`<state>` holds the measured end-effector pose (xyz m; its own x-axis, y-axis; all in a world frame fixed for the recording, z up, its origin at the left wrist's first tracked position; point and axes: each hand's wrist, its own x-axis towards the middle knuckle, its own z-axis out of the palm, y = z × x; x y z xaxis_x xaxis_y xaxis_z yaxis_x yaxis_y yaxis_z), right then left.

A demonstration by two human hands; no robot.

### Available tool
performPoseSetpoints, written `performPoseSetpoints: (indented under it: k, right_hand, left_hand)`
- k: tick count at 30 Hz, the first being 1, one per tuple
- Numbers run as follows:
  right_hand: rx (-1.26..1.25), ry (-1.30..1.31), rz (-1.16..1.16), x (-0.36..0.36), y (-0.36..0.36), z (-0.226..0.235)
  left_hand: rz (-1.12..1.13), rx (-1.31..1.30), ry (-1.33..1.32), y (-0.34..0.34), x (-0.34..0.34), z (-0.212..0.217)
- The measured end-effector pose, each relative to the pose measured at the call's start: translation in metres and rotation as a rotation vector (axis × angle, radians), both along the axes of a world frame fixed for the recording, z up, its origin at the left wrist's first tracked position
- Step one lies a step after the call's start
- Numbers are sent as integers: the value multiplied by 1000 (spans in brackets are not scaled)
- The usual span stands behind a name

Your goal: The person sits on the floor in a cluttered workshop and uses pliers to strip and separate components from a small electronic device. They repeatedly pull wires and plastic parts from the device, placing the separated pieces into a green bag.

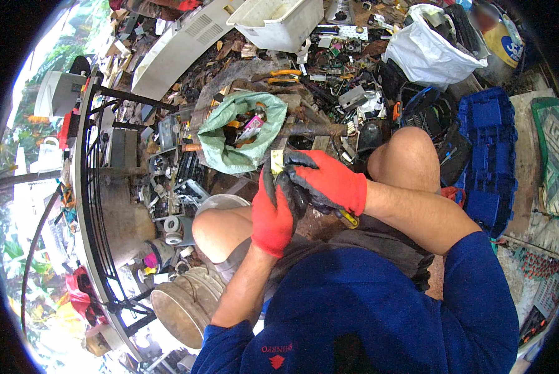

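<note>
Screwdriver in right hand; handle lower-right.

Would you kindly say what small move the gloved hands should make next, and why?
Probably drop the small pale piece into the open green sack. The left hand and right hand pinch it together just beside the sack's mouth, which already holds scrap bits.

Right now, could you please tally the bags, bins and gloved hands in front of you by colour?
Green sack: 1
White plastic bag: 1
White tub: 1
Blue crate: 1
Red-and-black gloved hands, left and right: 2
Total: 6
</note>
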<state>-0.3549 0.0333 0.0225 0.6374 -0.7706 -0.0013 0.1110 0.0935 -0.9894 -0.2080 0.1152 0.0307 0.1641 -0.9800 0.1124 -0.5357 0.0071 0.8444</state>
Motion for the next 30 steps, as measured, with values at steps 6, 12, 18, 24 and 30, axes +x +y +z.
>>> performPoseSetpoints:
  k: [6,12,18,24,30]
  right_hand:
    - [35,-40,170,-6,-21,-1]
    - [37,-168,291,0,-26,-18]
    - [174,-86,305,-8,-23,-10]
    - [51,-32,259,-10,-21,-4]
    - [31,-138,60,0,-10,-8]
  left_hand:
    - [55,70,281,-8,7,-6]
    - [26,33,116,-7,9,2]
    - [-33,103,104,-6,10,13]
    - [-11,50,-70,-5,-2,18]
    - [-48,-117,-139,-11,1,11]
